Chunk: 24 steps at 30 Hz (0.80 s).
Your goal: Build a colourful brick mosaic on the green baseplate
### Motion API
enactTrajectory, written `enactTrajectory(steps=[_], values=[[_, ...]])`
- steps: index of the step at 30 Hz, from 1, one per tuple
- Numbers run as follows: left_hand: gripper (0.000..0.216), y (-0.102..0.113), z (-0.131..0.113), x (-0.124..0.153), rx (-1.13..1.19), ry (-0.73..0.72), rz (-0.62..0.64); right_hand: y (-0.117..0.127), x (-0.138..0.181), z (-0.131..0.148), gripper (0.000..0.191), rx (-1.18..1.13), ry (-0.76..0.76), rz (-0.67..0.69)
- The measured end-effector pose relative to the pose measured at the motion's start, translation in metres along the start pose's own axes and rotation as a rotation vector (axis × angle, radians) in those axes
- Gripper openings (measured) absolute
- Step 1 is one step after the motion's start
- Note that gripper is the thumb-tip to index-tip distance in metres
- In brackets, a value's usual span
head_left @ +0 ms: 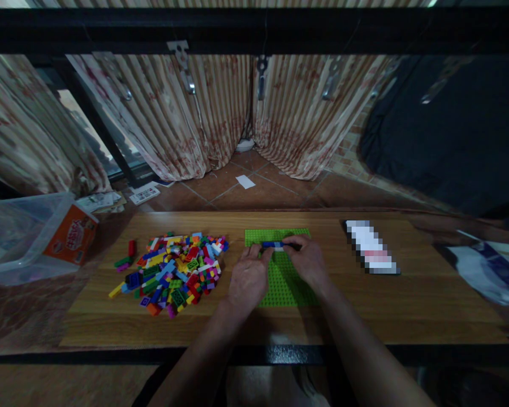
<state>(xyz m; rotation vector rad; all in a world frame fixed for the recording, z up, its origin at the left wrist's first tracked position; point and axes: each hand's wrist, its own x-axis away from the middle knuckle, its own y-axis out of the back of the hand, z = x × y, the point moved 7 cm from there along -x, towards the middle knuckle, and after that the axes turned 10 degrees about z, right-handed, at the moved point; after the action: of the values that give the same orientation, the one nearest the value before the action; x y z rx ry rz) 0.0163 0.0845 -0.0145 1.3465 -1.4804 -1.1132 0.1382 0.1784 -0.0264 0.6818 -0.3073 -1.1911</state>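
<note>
A green baseplate (280,282) lies on the wooden table (407,305) in front of me. Near its far edge sits a short row of blue bricks (274,245) with a white one beneath. My left hand (248,280) rests on the plate's left side, fingers curled, its fingertips touching the left end of the row. My right hand (307,261) pinches the right end of the same row. To the left lies a heap of mixed coloured bricks (178,270).
A clear plastic tub (23,237) with an orange label stands at the far left. A blurred white object (371,247) lies right of the plate, and a white bag (490,271) at the right edge. Curtains hang behind the table.
</note>
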Motion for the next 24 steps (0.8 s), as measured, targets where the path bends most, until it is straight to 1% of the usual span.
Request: enactTrajectory(steps=[8,13,17,20,24], values=[[0.051,0.001,-0.003,0.000,0.006,0.054,0.040,-0.002,0.000,-0.003,0.015,-0.047,0.008,-0.040],[0.047,0.003,-0.008,-0.001,-0.035,0.082,0.054,-0.003,0.000,-0.006,0.015,-0.058,0.015,-0.044],[0.046,0.003,-0.008,0.000,-0.047,0.090,0.039,-0.005,-0.001,-0.008,0.015,-0.068,0.010,-0.047],[0.048,0.002,-0.006,0.001,-0.032,0.070,0.019,-0.005,-0.002,-0.011,0.016,-0.093,0.000,-0.027],[0.049,0.003,0.001,0.003,0.067,0.048,-0.019,0.000,-0.004,-0.013,0.023,-0.145,-0.037,0.019]])
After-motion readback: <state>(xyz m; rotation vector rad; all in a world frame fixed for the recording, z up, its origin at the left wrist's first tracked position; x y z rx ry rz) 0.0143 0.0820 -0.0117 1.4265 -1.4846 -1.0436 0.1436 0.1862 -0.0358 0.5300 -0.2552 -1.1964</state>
